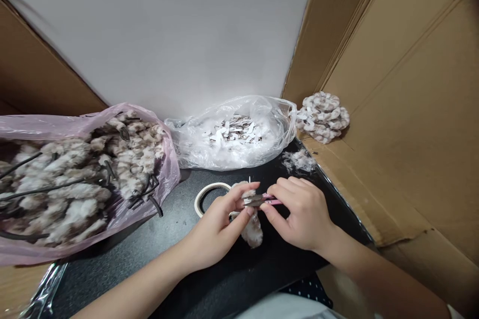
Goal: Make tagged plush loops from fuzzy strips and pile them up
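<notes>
My left hand (223,223) is closed on a furry brown-and-white strip (253,233) that hangs below the fingers. A small white piece shows at its top, between thumb and forefinger. In my right hand (301,213) are small pliers (258,200) with pink handles and dark jaws. Their jaws reach the strip between my left thumb and forefinger; what exactly they grip is too small to tell. A roll of white tape (198,200) lies just behind my left hand, partly hidden by it.
On the left, a pink plastic bag (172,159) holds furry strips and black cords. A clear bag (194,154) with small white and metal pieces lies at the back of the black table (149,254). A furry bundle (325,117) and fluff (299,159) sit right, near cardboard walls (407,84).
</notes>
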`<state>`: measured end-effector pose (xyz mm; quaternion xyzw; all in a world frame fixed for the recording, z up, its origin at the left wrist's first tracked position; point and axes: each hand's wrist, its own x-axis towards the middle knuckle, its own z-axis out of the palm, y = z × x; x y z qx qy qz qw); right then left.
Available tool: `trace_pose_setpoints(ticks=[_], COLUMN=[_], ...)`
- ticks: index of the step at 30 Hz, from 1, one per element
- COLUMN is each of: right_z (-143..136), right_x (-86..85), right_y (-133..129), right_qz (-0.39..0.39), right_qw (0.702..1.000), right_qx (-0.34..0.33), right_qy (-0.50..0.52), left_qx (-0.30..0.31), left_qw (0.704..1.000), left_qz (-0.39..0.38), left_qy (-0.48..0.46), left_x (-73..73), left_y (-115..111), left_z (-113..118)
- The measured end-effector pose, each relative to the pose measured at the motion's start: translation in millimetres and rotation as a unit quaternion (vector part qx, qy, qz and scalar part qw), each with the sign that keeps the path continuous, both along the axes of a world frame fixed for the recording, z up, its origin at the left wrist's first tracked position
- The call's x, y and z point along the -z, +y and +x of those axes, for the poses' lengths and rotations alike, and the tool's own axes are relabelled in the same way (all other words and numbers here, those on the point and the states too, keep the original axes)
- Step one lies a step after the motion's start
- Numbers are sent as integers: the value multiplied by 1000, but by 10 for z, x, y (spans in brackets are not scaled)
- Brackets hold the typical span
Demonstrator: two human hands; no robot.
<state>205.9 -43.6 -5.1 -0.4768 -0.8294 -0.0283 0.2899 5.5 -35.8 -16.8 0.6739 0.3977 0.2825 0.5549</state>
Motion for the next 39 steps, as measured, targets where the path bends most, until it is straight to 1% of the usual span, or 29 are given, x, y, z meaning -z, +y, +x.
trace_pose_setpoints(ticks=[6, 10, 14, 19, 21, 22, 23, 25, 26, 27, 28, 29, 30, 32, 34, 37, 39], right_z=[-29, -28, -12, 69, 202, 308, 445, 794, 993, 1196, 1394, 1578, 1741, 1995, 2151, 2207, 2095], right_x=[-15, 9, 48, 71, 69, 69, 74, 103, 132, 170, 219, 275, 337, 463, 566, 627, 586], right_y=[19, 47, 63, 55, 101, 146, 205, 352, 426, 493, 547, 584, 604, 606, 592, 605, 613], right_qz=[11, 13, -16, -58, -70, -71, -69, -67, -80, -91, -111, -135, -149, -148, -150, -149, -127], right_qw=[1000, 1000, 1000, 996, 992, 990, 987, 973, 958, 934, 910, 890, 878, 875, 871, 869, 888], right_qx=[5, 10, 2, 9, 26, 48, 84, 200, 269, 343, 400, 433, 451, 449, 452, 463, 441], right_qy=[-6, 0, 25, 69, 97, 109, 116, 93, 62, 26, -11, -41, -65, -107, -119, -90, -30], left_qx=[-2, 0, 3, 9, 11, 9, 6, 0, -2, -4, -3, -3, -3, -5, -10, -21, -30], left_qw=[1000, 1000, 998, 987, 982, 980, 979, 977, 976, 975, 974, 972, 970, 966, 965, 964, 958], left_qz=[-12, -26, -56, -123, -142, -148, -151, -155, -155, -156, -159, -163, -168, -177, -186, -206, -225], left_qy=[-8, -17, -34, -103, -124, -133, -139, -149, -153, -157, -163, -170, -179, -189, -184, -167, -173], left_x=[5, 23, 35, 44, 54, 61, 68, 83, 89, 92, 92, 90, 84, 64, 33, -17, -39], left_y=[6, 23, 43, 53, 56, 59, 63, 76, 83, 91, 97, 102, 105, 108, 108, 104, 102], left_z=[12, 10, 4, 10, 12, 11, 10, 8, 9, 11, 14, 19, 25, 35, 40, 41, 43])
